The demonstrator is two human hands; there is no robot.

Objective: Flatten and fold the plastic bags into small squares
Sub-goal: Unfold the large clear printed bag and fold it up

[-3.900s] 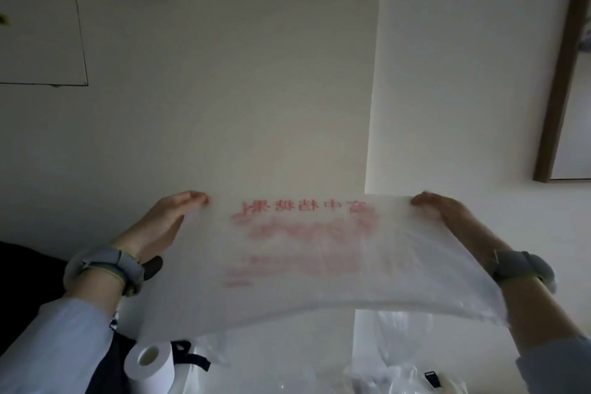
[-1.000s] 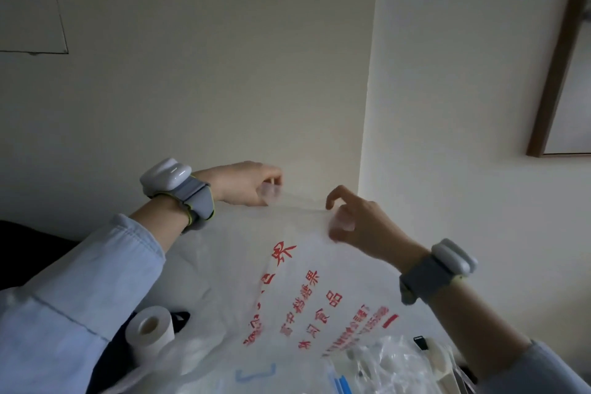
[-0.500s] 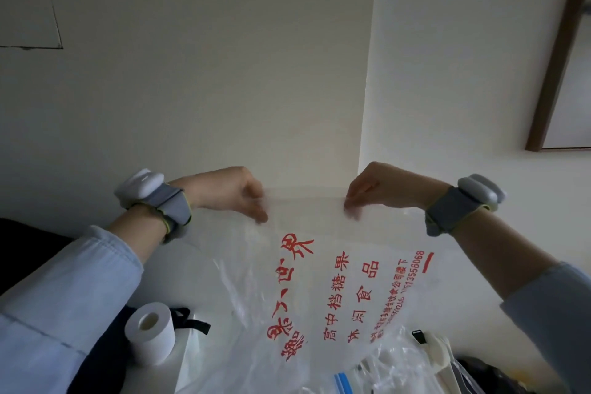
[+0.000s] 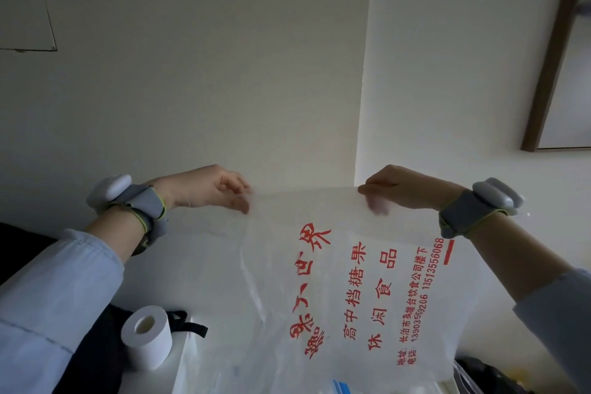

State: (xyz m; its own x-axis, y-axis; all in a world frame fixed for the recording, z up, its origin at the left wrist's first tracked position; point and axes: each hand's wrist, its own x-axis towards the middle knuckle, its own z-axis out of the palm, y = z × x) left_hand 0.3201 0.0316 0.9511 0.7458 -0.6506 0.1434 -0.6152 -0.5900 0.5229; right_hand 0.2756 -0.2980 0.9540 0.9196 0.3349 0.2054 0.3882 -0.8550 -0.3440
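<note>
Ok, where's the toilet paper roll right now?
Head view, lower left: the toilet paper roll lies below the left hand, just left of the hanging plastic bag.

We see a white paper roll [image 4: 147,340] standing at lower left — a black strap [image 4: 188,323] lies just beside it. A dark wooden frame [image 4: 553,51] (partly cut off) hangs on the cream wall [image 4: 208,57] at upper right.
</note>
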